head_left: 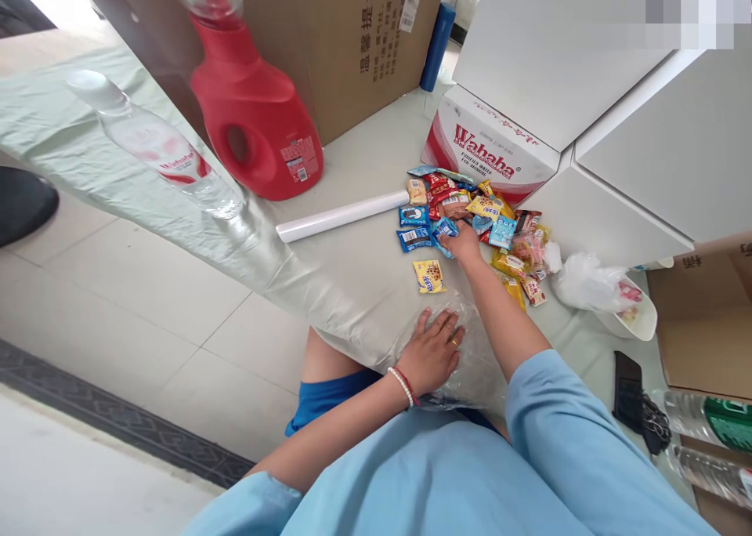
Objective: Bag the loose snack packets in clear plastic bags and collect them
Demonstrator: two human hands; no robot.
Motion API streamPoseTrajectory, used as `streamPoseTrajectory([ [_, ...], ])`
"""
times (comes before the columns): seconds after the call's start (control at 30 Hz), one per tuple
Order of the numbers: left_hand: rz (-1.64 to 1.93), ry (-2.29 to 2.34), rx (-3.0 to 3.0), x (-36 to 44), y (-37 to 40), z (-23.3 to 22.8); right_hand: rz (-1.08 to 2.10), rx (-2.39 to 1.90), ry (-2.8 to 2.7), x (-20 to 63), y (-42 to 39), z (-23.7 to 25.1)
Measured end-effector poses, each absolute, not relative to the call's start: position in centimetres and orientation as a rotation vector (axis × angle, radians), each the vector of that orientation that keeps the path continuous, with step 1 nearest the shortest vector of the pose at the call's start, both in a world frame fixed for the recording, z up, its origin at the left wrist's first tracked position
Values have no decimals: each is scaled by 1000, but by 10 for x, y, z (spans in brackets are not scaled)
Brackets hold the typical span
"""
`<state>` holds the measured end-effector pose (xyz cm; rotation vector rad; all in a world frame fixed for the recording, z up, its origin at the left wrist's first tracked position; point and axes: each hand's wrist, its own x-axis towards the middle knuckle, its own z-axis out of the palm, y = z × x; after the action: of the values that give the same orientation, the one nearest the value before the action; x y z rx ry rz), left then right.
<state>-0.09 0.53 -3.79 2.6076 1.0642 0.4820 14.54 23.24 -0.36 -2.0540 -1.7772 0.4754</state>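
Hands at a heap of wrapped snacks beside a red-and-white Wahaha carton [490,148]

The right hand [464,244] pinched a small blue snack packet [445,230] at the heap's near edge; the left hand [432,352] lay flat, fingers spread, on a clear plastic bag [475,363] nearer the person.

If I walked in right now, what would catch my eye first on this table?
Probably the big red detergent jug standing at the back left, beside a brown cardboard box. Next, the bright pile of snack packets in front of the Wahaha carton, where the right hand reaches in. The left hand lies flat on a clear plastic bag at the near edge.
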Motion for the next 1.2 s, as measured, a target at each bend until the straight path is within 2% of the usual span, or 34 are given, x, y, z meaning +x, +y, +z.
streamPoseTrajectory([
  [0.1,491,1055,2605,-1,5,-39,538,-2050,-1661,169,201,8],
  [0.23,486,1059,2595,-1,5,-39,811,-1864,-1529,208,125,36],
  [0.4,470,1035,2574,0,6,-40,795,-1814,-1739,232,30,76],
  [0.53,474,1057,2510,-1,7,-42,1219,-1729,-1812,233,-1,72],
  [0.6,481,1040,2486,-4,7,-41,1302,-1674,-1849,234,-2,62],
  [0.8,496,1130,2508,-20,8,-25,965,-1654,-1855,245,-8,53],
  [0.9,445,1187,2523,-23,7,-22,623,-1627,-1878,237,-20,41],
  [1.0,436,1266,2505,-26,6,-26,355,-1555,-2133,218,-33,18],
  [1.1,534,1282,2505,-36,5,-30,387,-1508,-2347,206,-49,-1],
  [1.2,686,1240,2516,-49,2,-28,466,-1452,-2266,214,-65,-6],
])
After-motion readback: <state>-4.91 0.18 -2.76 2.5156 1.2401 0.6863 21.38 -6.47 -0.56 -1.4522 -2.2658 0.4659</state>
